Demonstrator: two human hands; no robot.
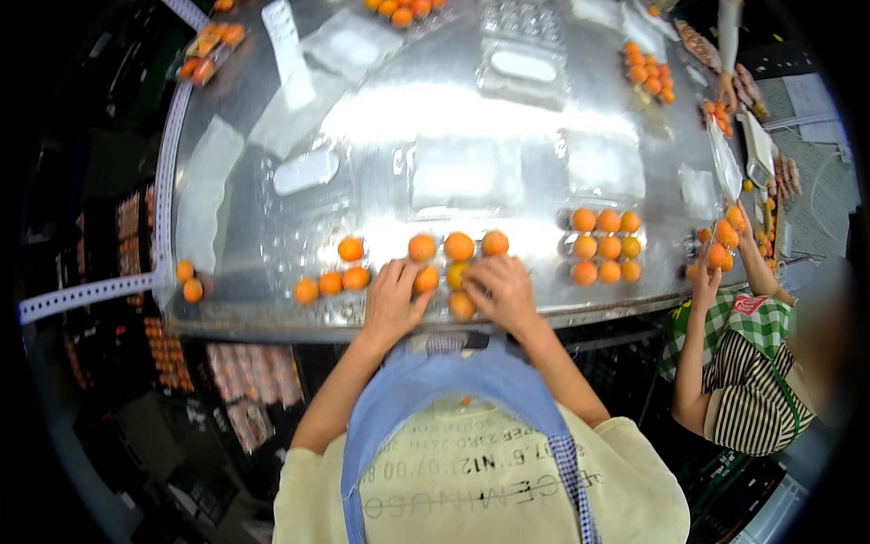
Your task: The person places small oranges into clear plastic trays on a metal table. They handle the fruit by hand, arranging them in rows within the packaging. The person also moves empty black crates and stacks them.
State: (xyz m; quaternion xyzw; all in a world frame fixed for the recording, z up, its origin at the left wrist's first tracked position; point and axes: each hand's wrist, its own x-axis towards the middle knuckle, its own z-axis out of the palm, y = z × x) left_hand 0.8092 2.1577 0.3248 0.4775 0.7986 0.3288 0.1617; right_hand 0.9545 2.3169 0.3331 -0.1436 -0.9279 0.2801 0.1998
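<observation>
On a shiny metal table (380, 109), several small orange citrus fruits (459, 246) sit in rows right before me. My left hand (395, 299) has its fingers around an orange fruit (426, 279) on the left of this group. The fingers of my right hand (501, 289) are at a yellower fruit (457, 275) and the fruit below it; whether they grip one is unclear. To the left, more fruits (331, 282) lie in a clear plastic tray. On the right, a clear tray holds a full block of fruits (609, 246).
Clear plastic packs with white pads (465, 173) lie across the table. Two fruits (193, 290) rest by the perforated metal post (163, 197). At right, a co-worker in a green checked apron (724, 316) holds fruits; another person's arm (727, 41) reaches in beyond.
</observation>
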